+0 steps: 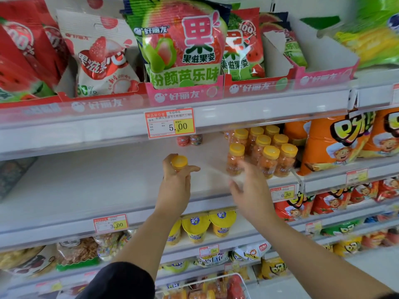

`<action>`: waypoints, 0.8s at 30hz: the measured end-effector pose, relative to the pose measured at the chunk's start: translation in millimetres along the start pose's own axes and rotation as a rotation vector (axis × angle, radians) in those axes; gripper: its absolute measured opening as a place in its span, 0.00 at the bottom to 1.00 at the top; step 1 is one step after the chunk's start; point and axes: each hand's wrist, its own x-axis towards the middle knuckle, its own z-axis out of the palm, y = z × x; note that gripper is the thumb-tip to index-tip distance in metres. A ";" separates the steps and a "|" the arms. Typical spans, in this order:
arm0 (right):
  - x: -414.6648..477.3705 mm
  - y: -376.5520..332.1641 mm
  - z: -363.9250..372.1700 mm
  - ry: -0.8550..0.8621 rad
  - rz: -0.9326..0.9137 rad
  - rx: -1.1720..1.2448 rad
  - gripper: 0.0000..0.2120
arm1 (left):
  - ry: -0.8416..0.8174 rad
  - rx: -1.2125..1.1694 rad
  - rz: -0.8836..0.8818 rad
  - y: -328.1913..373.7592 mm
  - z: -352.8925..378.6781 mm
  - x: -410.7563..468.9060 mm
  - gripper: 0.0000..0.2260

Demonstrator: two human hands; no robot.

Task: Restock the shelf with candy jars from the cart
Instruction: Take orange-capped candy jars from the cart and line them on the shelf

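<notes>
1. The middle shelf board (86, 180) lies bare across left and centre frame.
2. Yellow-capped candy jars (265, 154) crowd its centre-right; orange snack bags (336, 143) wall the right beyond them.
3. Two small jars (190, 140) stand at the back, under the hanging price tag (170, 124) of the shelf above.

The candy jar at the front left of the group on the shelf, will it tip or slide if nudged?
Likely tips before it slides: the candy jar is tall and narrow, standing upright on the white shelf. It looks filled to the top, so probably hefty for its size. The jars packed behind it should stop a backward fall.
</notes>
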 end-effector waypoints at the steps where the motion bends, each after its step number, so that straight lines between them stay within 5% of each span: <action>1: -10.9 -7.3 -1.1 0.002 -0.075 -0.080 0.21 | 0.002 -0.001 -0.001 -0.3 0.9 -0.4 0.16; 3: -15.5 -17.2 4.7 -0.086 -0.167 -0.249 0.18 | 0.006 0.000 -0.014 -0.5 2.0 -0.7 0.16; 9: 14.2 -14.1 19.8 -0.248 -0.046 -0.500 0.22 | -0.014 0.004 0.022 -3.7 -0.4 -0.5 0.15; 24: 33.2 -1.0 17.0 -0.320 0.073 -0.530 0.26 | -0.078 -0.015 0.026 3.7 -2.0 0.3 0.18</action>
